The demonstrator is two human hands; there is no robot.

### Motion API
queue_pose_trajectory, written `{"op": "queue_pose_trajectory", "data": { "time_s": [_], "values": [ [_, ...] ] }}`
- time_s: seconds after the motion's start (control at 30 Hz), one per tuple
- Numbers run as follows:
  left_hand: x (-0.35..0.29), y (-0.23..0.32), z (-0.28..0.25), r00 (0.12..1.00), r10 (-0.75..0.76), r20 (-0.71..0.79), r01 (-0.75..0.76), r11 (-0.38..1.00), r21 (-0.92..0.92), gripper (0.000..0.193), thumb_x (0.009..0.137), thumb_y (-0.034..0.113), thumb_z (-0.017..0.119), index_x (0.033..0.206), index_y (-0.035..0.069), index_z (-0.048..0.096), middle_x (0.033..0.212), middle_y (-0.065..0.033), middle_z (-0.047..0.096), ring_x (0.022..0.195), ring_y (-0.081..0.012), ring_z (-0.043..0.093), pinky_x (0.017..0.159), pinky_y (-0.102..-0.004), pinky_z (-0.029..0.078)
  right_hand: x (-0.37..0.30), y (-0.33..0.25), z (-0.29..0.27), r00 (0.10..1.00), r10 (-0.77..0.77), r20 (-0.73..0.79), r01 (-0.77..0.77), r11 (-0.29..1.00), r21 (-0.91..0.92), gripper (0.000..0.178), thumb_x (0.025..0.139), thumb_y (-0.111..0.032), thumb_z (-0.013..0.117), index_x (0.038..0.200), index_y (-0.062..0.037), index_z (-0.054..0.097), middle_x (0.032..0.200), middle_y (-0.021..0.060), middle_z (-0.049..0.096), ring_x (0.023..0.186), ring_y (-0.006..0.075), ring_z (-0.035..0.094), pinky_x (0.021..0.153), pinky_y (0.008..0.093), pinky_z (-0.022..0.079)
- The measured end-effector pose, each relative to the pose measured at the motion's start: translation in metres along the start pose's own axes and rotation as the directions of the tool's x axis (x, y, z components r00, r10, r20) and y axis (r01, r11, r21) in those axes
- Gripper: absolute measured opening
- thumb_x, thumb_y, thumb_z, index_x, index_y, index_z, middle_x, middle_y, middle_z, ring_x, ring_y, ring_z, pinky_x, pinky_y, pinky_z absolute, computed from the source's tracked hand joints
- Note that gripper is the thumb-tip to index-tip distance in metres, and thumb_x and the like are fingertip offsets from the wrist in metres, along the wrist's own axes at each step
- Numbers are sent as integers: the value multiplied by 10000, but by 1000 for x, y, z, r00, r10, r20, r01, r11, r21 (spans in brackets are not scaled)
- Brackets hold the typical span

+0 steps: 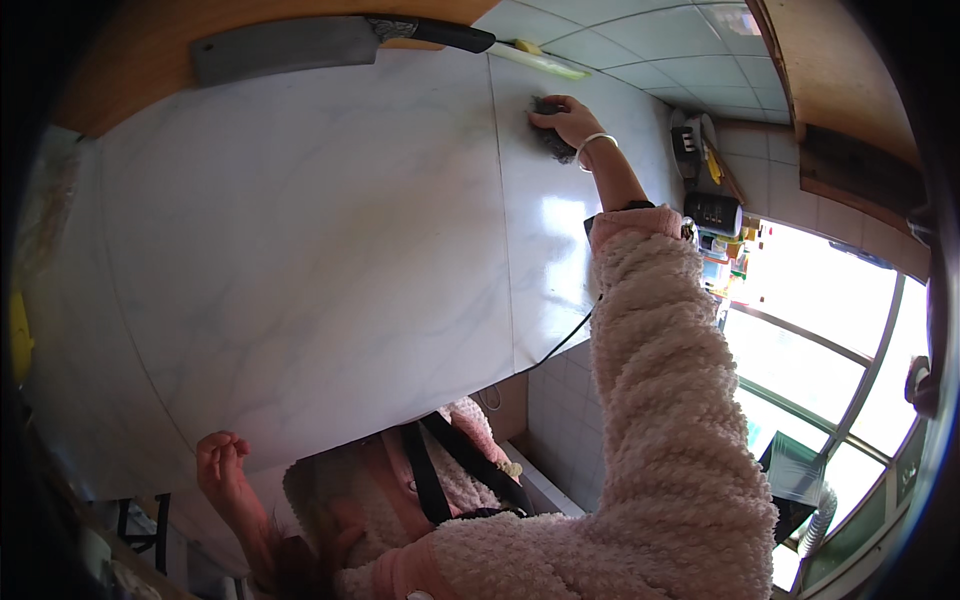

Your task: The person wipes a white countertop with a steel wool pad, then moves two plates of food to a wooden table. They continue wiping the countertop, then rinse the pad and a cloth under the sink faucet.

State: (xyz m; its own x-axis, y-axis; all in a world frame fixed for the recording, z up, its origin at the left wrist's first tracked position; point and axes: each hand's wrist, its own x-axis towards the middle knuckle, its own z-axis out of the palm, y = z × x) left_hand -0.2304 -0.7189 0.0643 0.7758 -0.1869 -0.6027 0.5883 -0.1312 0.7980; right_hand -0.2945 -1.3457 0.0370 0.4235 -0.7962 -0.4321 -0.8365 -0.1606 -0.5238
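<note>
Head view, the only one held.

Item: one scouring pad, dark and fuzzy, on the far right part of the bench, just beyond a seam in the white, marbled top.

Item: one right hand, closed over the pad, arm at a long reach, a pale bracelet at the wrist. We judged the step in hand to be scrubbing; even pressure through flat fingers would have served better than a pinch.

Item: one left hand, near the bench's front edge, fingers loosely curled, nothing seen in them. We could not tell whether it touched the bench; a palm set there would, we thought, have steadied the long reach.

Item: one cleaver, at the back, its handle toward the right hand. We advised short strokes, kept away from it, or shifting it first.

Item: one black cable, near the front edge below the right sleeve; we would have kept the cuff from snagging it.

Item: a faint brownish tint mid-bench, stain or shadow, we could not tell; worth a check from another angle.
</note>
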Motion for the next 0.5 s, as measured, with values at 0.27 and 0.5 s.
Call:
{"op": "queue_pose_trajectory", "data": {
  "time_s": [0.27, 0.5],
  "values": [
    [-1, -1, 0, 1000, -8, -3, 8, 1000, -4, 85, 879, 42, 499, 935, 58, 561, 900, -41, 543, 777, -140, 483, 763, -288, 420, -2, -7, 1, 999, 41, -15, -41, 999, -25, 628, 674, -268, 819, 1192, -35, 554, 1029, 88, 618, 868, 141, 609, 771, 257, 487],
    [-1, -5, -2, 1000, -8, -18, 8, 1000, 5, 92, 877, 47, 495, 943, 59, 560, 899, -42, 543, 777, -141, 483, 770, -290, 421, 1, -2, 1, 999, 11, -44, -13, 999, -52, 582, 640, -284, 817, 1128, -49, 605, 1027, 114, 644, 900, 176, 633, 781, 291, 503]
  ]
}}
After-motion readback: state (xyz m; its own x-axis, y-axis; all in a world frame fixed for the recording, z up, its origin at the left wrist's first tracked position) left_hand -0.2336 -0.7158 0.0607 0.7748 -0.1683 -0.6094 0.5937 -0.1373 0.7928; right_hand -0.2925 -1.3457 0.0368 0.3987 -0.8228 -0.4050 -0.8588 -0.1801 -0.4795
